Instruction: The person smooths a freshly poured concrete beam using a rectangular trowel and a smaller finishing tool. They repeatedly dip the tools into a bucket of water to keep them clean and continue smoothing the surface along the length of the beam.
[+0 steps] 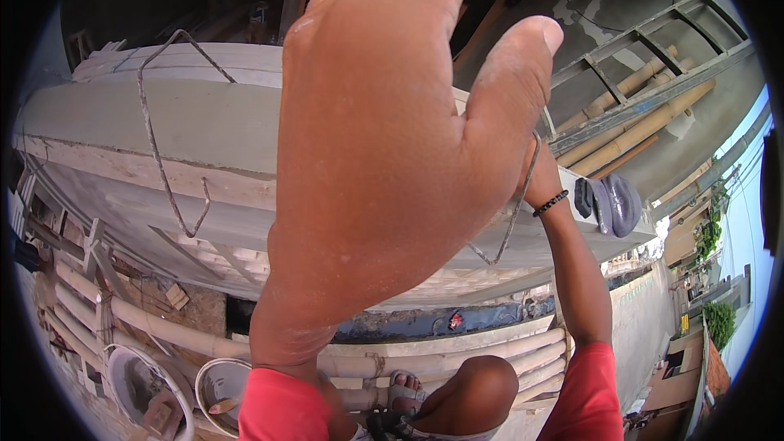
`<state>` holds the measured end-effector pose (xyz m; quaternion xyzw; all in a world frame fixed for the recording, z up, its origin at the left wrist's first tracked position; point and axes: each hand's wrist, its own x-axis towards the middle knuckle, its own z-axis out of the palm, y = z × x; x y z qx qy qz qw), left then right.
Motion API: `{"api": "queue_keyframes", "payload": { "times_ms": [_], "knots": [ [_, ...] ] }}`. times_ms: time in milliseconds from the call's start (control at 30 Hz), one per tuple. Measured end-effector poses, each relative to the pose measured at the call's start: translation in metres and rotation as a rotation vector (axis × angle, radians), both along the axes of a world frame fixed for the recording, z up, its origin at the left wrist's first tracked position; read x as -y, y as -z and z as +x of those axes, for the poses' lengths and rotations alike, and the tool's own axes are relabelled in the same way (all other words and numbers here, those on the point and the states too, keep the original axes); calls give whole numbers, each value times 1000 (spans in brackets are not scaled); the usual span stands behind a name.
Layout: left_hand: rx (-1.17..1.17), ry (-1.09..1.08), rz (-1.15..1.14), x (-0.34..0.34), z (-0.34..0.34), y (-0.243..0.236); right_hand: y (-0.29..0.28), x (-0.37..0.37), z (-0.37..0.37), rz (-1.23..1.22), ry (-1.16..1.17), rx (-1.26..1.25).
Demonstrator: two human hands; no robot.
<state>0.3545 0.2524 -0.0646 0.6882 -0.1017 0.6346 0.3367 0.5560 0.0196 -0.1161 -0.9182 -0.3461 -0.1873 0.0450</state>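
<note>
Seen from my remote post, one bent rod (155,147) lies across the grey ledge (90,114), seemingly set; a second rod (517,205) is at my right hand (540,178), whose grip and progress I cannot tell. My left hand (376,139) shows a wide grip.

Two bare hands on show here, a left hand (376,131) and a right hand (539,180), with two red sleeves (584,396) behind them! Bent wires, and I make it two: one wire (155,139), another wire (512,220). Just one beaded bracelet (550,203), one sandalled foot (404,380), one ladder-like frame (606,80), one grey bundle (625,206). Two buckets (131,371) down low! Bamboo poles (171,331)? Several, overlapping too much for an exact count.
</note>
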Motion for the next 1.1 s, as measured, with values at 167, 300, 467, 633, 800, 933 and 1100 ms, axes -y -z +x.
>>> {"api": "queue_keyframes", "payload": {
  "times_ms": [167,300,467,633,800,933,1100],
  "knots": [
    [6,-29,20,-11,-6,1,-5,10,-10,61,-1,-133],
    [27,19,-4,-8,7,5,7,-7,3,62,-83,23],
    [-132,125,-159,-2,-9,-1,-4,6,-13,80,52,-161],
    [-174,29,-118,-2,-4,2,-11,-10,-7,65,88,-157],
    [-192,-47,-59,-9,-6,5,-5,3,-23,81,0,-135],
    [-236,0,-97,-8,-8,4,2,-3,-21,106,14,-120],
    [-292,-2,-62,-5,-12,4,-12,28,-3,87,86,-105]
  ]
}}
